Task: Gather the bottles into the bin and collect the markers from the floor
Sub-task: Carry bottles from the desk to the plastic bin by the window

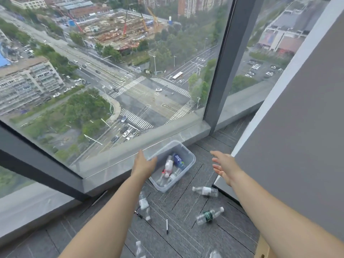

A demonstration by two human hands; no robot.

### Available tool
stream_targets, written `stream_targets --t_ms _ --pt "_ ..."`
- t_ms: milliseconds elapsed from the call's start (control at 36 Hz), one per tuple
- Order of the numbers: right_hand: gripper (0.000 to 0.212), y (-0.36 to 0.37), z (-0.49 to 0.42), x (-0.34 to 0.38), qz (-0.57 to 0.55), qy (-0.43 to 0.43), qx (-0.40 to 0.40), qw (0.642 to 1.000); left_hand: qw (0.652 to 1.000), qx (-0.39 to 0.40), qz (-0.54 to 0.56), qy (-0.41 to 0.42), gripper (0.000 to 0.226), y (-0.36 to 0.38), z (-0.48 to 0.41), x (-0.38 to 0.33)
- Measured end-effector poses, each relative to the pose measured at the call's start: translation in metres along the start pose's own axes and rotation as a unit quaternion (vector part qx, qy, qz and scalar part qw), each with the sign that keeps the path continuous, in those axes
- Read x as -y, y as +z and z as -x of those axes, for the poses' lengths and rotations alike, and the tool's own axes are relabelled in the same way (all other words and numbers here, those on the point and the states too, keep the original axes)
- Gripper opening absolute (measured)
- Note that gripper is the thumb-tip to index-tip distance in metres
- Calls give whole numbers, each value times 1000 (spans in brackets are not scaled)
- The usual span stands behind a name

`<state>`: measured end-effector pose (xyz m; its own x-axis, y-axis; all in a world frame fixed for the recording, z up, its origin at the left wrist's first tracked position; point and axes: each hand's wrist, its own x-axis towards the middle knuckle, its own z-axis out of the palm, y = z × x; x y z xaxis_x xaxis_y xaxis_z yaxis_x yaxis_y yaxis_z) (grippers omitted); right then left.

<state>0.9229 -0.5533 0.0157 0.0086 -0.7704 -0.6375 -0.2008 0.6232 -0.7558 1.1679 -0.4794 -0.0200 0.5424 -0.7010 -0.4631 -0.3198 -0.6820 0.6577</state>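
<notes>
Carpet floor [184, 207], left hand [143, 163] at bin [192, 158] rim, right hand [223, 164] open

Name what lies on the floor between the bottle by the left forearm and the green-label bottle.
A black marker lies between that bottle and the green-label bottle, touching neither, as the head view shows.

Only two bare arms of the person show. The left forearm [115, 207] and the right forearm [260, 205] are uncovered from the picture's lower edge up to the wrists. Both are long and slim, and look broader near the camera. The left hand [144, 164] is bare, with its back showing. The right hand [224, 168] is bare too, its fingers slender and their outlines softly blurred.
</notes>
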Motion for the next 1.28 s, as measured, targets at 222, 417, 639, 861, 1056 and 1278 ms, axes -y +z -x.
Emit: stream_targets --t_ms 222,417,639,861,1056,1278 --pt "62 -50 35 -27 -31 -9 -54 998 995 85 -16 57 75 40 37 -16" --pt "63 -133 90 -56 -108 -27 -109 988 977 129 -23 167 65 103 99 -69" --pt "26 -294 197 -156 -184 -46 -227 955 922 217 -85 310 54 231 268 -125" --pt "48 -475 371 -317 -254 -22 -374 892 844 360 -116 381 50 395 516 -116" --pt "21 -577 524 -440 -288 44 -481 827 749 477 -161 432 54 506 718 -74" --pt "39 -657 620 -537 -370 60 -557 741 670 535 -202 473 55 589 871 -68"
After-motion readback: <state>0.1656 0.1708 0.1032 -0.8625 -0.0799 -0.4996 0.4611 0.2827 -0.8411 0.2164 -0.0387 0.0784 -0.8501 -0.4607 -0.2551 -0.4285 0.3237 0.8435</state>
